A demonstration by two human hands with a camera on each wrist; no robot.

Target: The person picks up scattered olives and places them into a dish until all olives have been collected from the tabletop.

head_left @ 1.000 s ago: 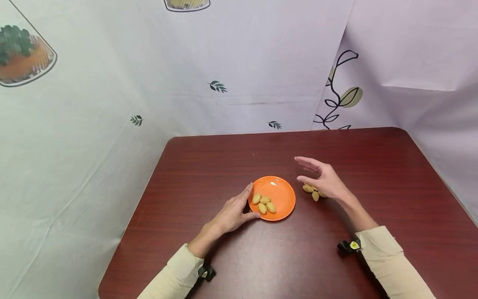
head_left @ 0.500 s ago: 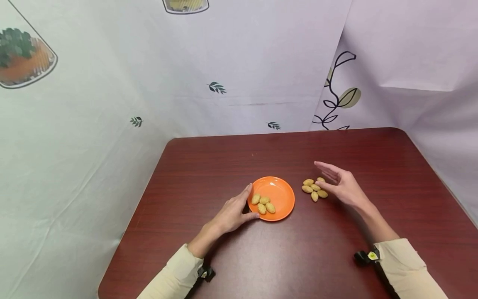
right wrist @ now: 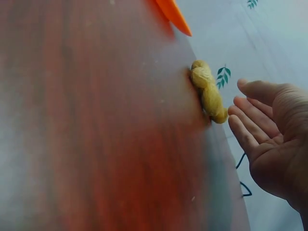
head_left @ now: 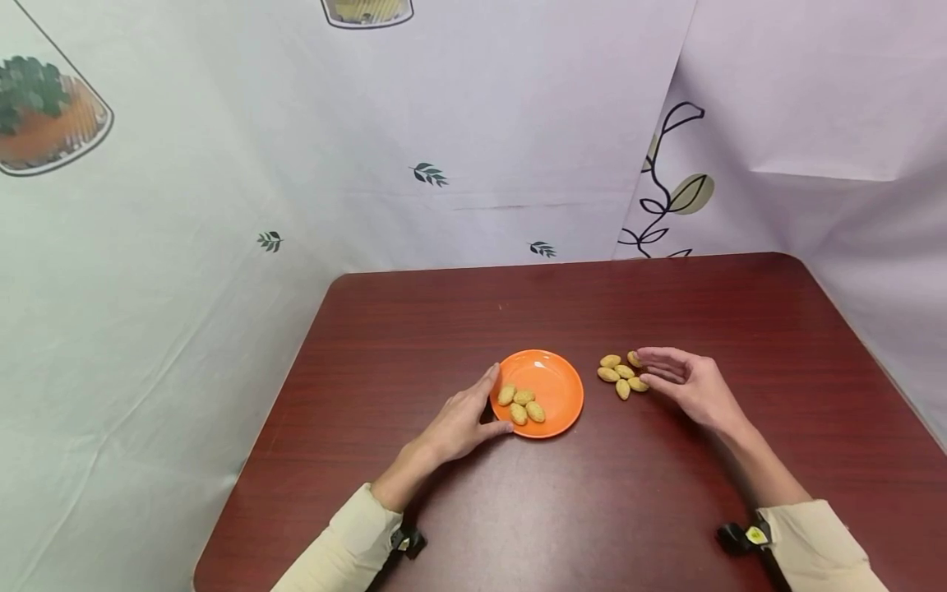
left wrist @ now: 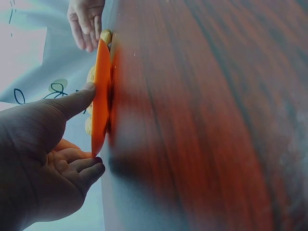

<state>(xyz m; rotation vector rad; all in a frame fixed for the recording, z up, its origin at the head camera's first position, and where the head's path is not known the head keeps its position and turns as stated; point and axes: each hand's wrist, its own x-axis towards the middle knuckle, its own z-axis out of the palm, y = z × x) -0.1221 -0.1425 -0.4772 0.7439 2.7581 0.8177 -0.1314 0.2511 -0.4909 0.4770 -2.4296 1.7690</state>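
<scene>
My left hand (head_left: 460, 419) holds the left rim of a small orange plate (head_left: 555, 382). In the left wrist view the thumb (left wrist: 79, 100) lies at the plate's upper edge and the fingers curl by its rim. Several yellowish-tan, rough, oval pieces, like nuts in their shells (head_left: 524, 396), lie on the plate's left part. More of the same nuts (head_left: 609, 374) form a loose cluster on the table, right of the plate. Beside this cluster is my right hand (head_left: 699, 390), thumb and fingers apart, nothing between them. The right wrist view shows its fingertips close to the nuts (right wrist: 211, 98).
The dark red-brown table (head_left: 414, 329) has rounded far corners. Pale printed cloth (head_left: 488, 123) hangs behind it and along both sides. Each wrist carries a small black device, such as the one by the right sleeve (head_left: 814, 534).
The right hand has moved right and slightly nearer to me, away from over the cluster, so more nuts show. My left hand and the plate stay in place.
</scene>
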